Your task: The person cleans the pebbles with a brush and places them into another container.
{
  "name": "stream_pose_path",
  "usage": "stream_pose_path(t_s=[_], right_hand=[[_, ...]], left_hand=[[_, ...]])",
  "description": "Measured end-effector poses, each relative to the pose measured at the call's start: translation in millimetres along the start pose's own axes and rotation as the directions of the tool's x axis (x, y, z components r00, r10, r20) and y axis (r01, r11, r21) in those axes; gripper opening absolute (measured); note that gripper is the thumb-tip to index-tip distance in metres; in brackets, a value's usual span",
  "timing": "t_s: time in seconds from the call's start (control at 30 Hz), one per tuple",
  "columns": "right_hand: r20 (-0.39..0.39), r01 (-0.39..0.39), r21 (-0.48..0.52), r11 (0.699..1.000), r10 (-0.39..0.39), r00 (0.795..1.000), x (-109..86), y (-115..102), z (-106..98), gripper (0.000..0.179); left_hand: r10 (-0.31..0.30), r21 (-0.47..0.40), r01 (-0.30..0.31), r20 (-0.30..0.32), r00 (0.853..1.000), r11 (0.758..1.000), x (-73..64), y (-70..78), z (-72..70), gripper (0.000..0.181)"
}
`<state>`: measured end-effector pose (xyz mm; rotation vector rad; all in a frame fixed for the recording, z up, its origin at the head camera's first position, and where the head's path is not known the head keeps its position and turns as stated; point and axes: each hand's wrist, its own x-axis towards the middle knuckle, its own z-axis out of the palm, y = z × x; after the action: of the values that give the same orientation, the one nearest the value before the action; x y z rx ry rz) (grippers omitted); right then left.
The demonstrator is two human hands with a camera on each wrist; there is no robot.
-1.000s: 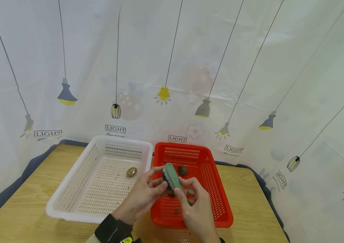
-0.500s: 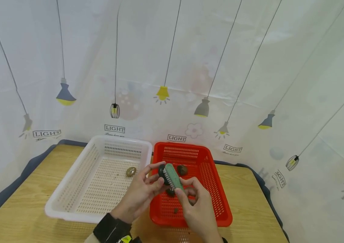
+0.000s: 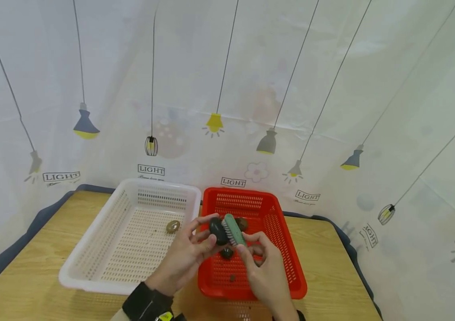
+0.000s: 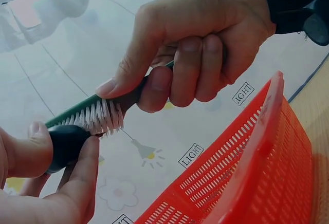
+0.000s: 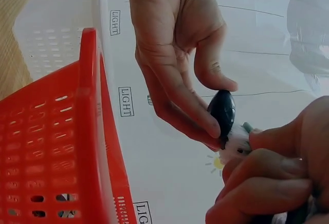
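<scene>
My left hand [image 3: 189, 247] pinches a dark, smooth, shiny stone [image 3: 217, 231] between thumb and fingers, above the red basket. In the right wrist view the stone [image 5: 222, 112] shows its narrow edge. My right hand [image 3: 265, 265] grips a green brush [image 3: 234, 229] by its near end. Its white bristles [image 4: 97, 117] face the stone and meet its side in the left wrist view. Inside the red basket [image 3: 291, 263] lie a brown stone [image 3: 242, 224], partly behind the brush, and a dark stone [image 3: 226, 253] below the hands.
A white basket [image 3: 87, 249] stands left of the red one, holding a brownish stone [image 3: 173, 226] and some small specks. A small brown bit [image 3: 232, 278] lies in the red basket. Both baskets stand on a wooden table [image 3: 328, 267] before a lamp-printed curtain [image 3: 324, 67].
The brush has shifted right across the stone, uncovering more of its dark face. My right hand moved slightly right with it; the left hand keeps holding the stone in nearly the same place.
</scene>
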<state>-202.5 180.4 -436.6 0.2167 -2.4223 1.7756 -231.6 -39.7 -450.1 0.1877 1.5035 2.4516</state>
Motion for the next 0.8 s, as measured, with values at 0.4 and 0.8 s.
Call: stream_pose_path(t_s=[0.4,0.8], right_hand=[[-0.015,0.029,-0.002,1.0,-0.03,0.999,-2.6,-3.2,7.9,0.024],[0.005,0.001,0.018,1.0,-0.001,1.0,-7.0,-3.3,9.4,0.023]], left_hand=[[-0.011,-0.004,0.012,0.085,0.996,1.0,-0.7,-5.8,0.4,0.068],[0.022,-0.088,-0.029,-0.085,0.996,0.996,-1.7,1.5,2.8,0.062]])
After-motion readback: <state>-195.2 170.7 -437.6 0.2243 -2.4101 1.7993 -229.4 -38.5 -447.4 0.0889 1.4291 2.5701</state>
